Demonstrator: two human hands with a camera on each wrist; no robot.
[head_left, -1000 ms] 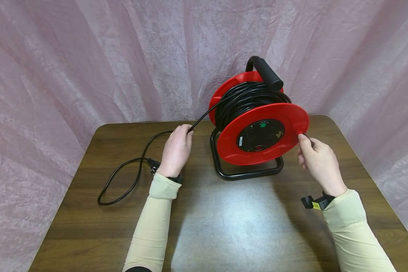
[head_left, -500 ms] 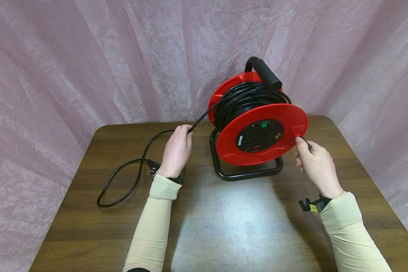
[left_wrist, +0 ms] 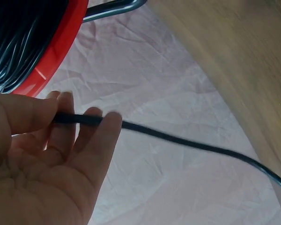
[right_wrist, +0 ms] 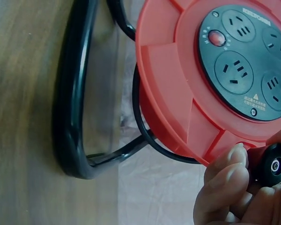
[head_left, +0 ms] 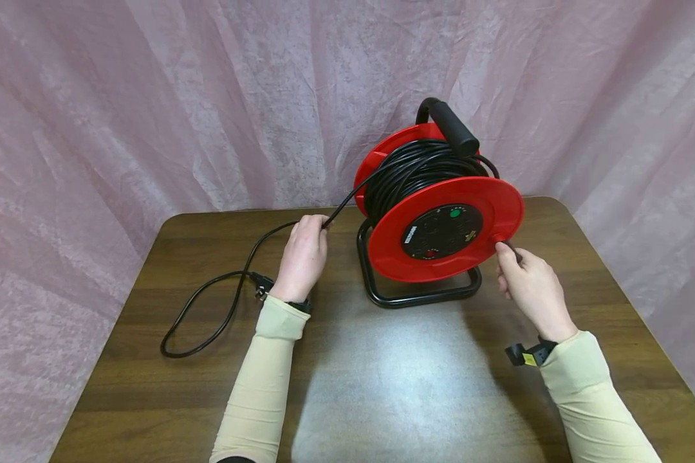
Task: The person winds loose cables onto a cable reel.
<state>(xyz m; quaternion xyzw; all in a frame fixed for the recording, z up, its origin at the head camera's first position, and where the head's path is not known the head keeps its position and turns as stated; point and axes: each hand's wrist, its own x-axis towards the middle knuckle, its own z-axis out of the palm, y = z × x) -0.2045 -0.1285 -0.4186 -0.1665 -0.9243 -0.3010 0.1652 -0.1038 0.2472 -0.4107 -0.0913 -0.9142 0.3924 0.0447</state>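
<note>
A red cable reel (head_left: 463, 190) stands on a black tube frame, wound with black cable (head_left: 411, 170). From its windings the cable runs down to my left hand (head_left: 302, 254), which holds it between thumb and fingers, as the left wrist view shows with the cable (left_wrist: 178, 139) crossing the fingers. My right hand (head_left: 529, 283) grips the small black crank knob (right_wrist: 274, 164) near the rim of the reel's front disc. Sockets and a red switch (right_wrist: 217, 38) sit on the disc's black centre panel.
Past my left hand the loose cable end lies in a loop on the wooden table (head_left: 150, 399), its black plug (head_left: 262, 283) beside my left wrist. The reel's black carrying handle (head_left: 453, 127) rises on top. A pink curtain (head_left: 237, 116) hangs behind the table.
My right hand has moved slightly down and left with the knob, and the front disc has turned a little clockwise. The loose loop has shifted slightly. My left hand stays nearly in place.
</note>
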